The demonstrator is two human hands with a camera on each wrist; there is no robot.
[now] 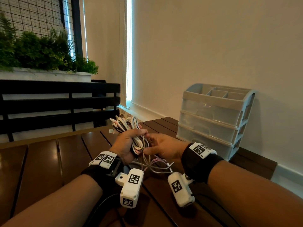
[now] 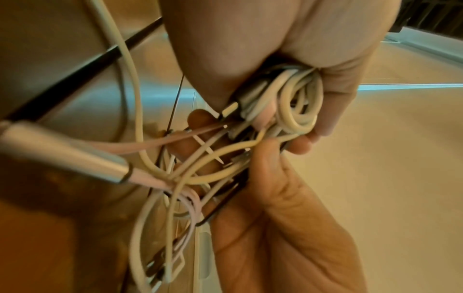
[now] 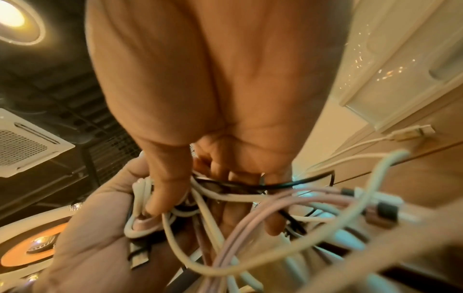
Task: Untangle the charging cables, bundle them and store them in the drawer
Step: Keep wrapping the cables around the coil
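My left hand [image 1: 127, 143] is curled tight round a thick bundle of white, pale pink and black charging cables [image 1: 129, 128], fingers wrapped over the folded loops so that they stick up above my fist and hang out below it. In the left wrist view the smooth, round white cords coil inside my grip [image 2: 298, 107], with a flat metal plug end poking out beside them.

Just to the right, my right hand [image 1: 164, 147] meets the same bundle. Its thumb [image 3: 168, 190] presses on the white loops, and the other fingers [image 3: 250, 210] reach loosely curled in among the strands; a thin black cord runs across them. I cannot tell exactly which strand they pinch. Loose tails, pink and white, droop from between both hands toward the dark brown slatted wooden table [image 1: 49, 161] and tangle there, near my wrists.

Far left, behind the table, stands a black slatted railing [image 1: 57, 102] with a white planter box of green leafy plants [image 1: 41, 51] on top. Far right on the table, against the cream wall [image 1: 213, 46], stands a pale grey plastic organiser with three translucent drawers [image 1: 213, 122], all pushed in, and open compartments on top. It stands well apart from the cables, with nothing between it and my right hand.
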